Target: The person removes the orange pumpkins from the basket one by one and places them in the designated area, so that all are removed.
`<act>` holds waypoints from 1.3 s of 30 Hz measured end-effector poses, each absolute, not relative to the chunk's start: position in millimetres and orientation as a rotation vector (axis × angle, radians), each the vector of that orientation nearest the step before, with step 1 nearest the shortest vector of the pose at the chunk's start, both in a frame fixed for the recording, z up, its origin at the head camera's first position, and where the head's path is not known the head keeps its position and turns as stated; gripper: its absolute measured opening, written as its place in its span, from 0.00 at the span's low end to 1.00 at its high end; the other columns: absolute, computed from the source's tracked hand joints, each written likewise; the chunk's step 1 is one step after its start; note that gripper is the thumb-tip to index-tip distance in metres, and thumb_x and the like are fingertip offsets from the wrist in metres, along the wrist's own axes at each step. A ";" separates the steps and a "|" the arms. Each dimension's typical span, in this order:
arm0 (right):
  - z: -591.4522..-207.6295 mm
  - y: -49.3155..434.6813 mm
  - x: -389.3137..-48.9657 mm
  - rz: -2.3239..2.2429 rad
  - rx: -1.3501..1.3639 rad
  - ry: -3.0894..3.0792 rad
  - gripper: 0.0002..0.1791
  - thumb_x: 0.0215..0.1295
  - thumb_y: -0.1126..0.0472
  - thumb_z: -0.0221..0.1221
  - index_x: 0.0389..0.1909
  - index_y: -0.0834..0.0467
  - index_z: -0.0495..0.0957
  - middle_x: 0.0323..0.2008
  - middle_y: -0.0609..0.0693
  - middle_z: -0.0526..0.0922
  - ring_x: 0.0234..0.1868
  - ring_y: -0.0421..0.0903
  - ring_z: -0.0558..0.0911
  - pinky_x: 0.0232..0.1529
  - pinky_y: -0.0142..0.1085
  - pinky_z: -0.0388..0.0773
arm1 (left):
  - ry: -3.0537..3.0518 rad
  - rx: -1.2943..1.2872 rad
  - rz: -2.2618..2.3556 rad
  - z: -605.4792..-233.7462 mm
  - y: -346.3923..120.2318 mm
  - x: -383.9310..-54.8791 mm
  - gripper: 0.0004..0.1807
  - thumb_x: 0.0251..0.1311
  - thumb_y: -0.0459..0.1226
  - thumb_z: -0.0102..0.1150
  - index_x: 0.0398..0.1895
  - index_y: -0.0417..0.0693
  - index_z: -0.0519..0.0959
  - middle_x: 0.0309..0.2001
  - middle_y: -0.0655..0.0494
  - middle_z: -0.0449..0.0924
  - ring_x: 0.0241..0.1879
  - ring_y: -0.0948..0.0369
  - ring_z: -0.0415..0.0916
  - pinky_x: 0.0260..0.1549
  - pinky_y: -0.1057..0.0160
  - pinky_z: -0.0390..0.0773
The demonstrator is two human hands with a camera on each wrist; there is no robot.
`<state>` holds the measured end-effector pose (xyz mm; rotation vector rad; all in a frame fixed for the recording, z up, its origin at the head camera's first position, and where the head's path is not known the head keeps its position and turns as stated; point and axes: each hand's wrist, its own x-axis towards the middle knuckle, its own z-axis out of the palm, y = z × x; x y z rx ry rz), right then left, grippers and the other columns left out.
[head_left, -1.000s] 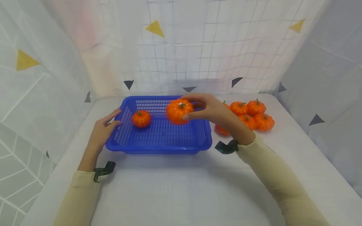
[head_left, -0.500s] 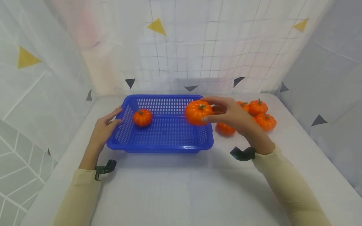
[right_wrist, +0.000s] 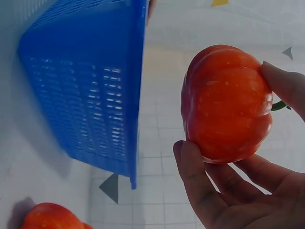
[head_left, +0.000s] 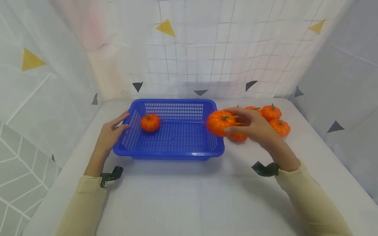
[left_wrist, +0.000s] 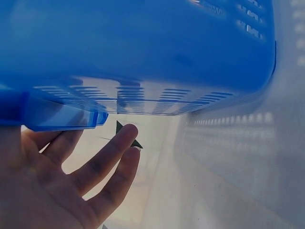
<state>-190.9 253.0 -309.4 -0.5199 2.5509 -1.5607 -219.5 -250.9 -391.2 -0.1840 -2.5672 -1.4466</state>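
A blue plastic basket [head_left: 174, 154] with slotted sides sits on the white table. Inside it, toward the left, lies one small orange pumpkin [head_left: 150, 123] with a green stem. My left hand [head_left: 108, 135] holds the basket's left rim; in the left wrist view some of its fingers [left_wrist: 102, 164] extend below the rim and the thumb is hidden. My right hand [head_left: 256, 127] pinches a second pumpkin [right_wrist: 226, 105] between thumb and fingertips. In the head view that pumpkin overlaps the basket's right rim; the right wrist view shows it apart from the basket wall.
Several more pumpkins [head_left: 280, 127] stand grouped on the table to the right of the basket, partly hidden behind my right hand. A white sheet [head_left: 192, 49] with grid lines and triangles hangs behind the table [head_left: 177, 200], and sheets hang at both sides.
My right hand has moved to the right with its pumpkin, from over the basket to its right rim. The left hand stays on the left rim, and the basket pumpkin keeps its place.
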 end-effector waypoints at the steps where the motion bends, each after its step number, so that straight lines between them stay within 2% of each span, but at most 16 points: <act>1: -310.6 255.2 -190.6 -1.564 -0.508 2.554 0.35 0.62 0.52 0.74 0.71 0.48 0.76 0.62 0.49 0.80 0.64 0.52 0.78 0.60 0.46 0.80 | -2.567 -0.184 -1.447 -391.2 -250.9 -219.7 0.26 0.79 0.41 0.52 0.78 0.56 0.69 0.78 0.58 0.62 0.78 0.49 0.56 0.70 0.37 0.62; 5: -315.1 262.7 -188.7 -1.563 -0.473 2.575 0.36 0.63 0.52 0.74 0.73 0.47 0.75 0.66 0.49 0.77 0.67 0.53 0.75 0.63 0.49 0.77 | -2.564 -0.189 -1.447 -391.5 -250.8 -220.3 0.26 0.79 0.41 0.51 0.78 0.54 0.69 0.78 0.57 0.62 0.78 0.49 0.56 0.70 0.37 0.62; 11: -323.2 275.0 -184.2 -1.604 -0.434 2.574 0.35 0.64 0.54 0.74 0.72 0.46 0.75 0.65 0.48 0.77 0.65 0.50 0.77 0.57 0.37 0.80 | -2.568 -0.188 -1.449 -392.7 -249.6 -220.8 0.26 0.79 0.39 0.50 0.78 0.50 0.68 0.78 0.54 0.61 0.78 0.47 0.55 0.70 0.36 0.61; 17: -332.2 289.8 -178.1 -1.561 -0.417 2.603 0.37 0.67 0.54 0.71 0.75 0.53 0.71 0.69 0.55 0.73 0.68 0.57 0.74 0.53 0.29 0.80 | -2.567 -0.182 -1.456 -392.2 -248.7 -220.0 0.26 0.79 0.40 0.50 0.78 0.53 0.69 0.78 0.56 0.62 0.78 0.49 0.54 0.70 0.37 0.61; 27: -349.7 304.8 -173.4 -1.509 -0.300 2.646 0.38 0.65 0.51 0.72 0.74 0.54 0.72 0.68 0.56 0.75 0.67 0.59 0.75 0.54 0.34 0.81 | -2.571 -0.178 -1.441 -387.1 -248.2 -217.7 0.26 0.79 0.42 0.51 0.78 0.56 0.69 0.78 0.58 0.62 0.78 0.48 0.56 0.69 0.37 0.63; 31: -356.7 311.2 -171.0 -1.485 -0.296 2.648 0.38 0.65 0.50 0.72 0.74 0.54 0.72 0.68 0.56 0.75 0.66 0.59 0.75 0.55 0.40 0.82 | -2.573 -0.187 -1.436 -386.5 -248.4 -217.7 0.26 0.79 0.42 0.51 0.78 0.56 0.69 0.78 0.57 0.62 0.77 0.48 0.56 0.69 0.36 0.62; 36: -362.8 318.6 -172.4 -1.467 -0.325 2.606 0.39 0.66 0.53 0.72 0.75 0.56 0.70 0.69 0.57 0.74 0.67 0.61 0.75 0.54 0.34 0.81 | -2.582 -0.148 -1.439 -388.5 -248.4 -216.9 0.26 0.79 0.43 0.51 0.78 0.57 0.69 0.78 0.58 0.62 0.78 0.49 0.56 0.70 0.37 0.62; 39: -368.0 322.7 -174.4 -1.459 -0.352 2.592 0.39 0.65 0.55 0.72 0.75 0.56 0.70 0.70 0.58 0.74 0.67 0.61 0.75 0.54 0.35 0.82 | -2.589 -0.134 -1.440 -389.2 -248.9 -216.9 0.27 0.79 0.43 0.51 0.78 0.57 0.69 0.78 0.59 0.62 0.78 0.49 0.55 0.70 0.37 0.61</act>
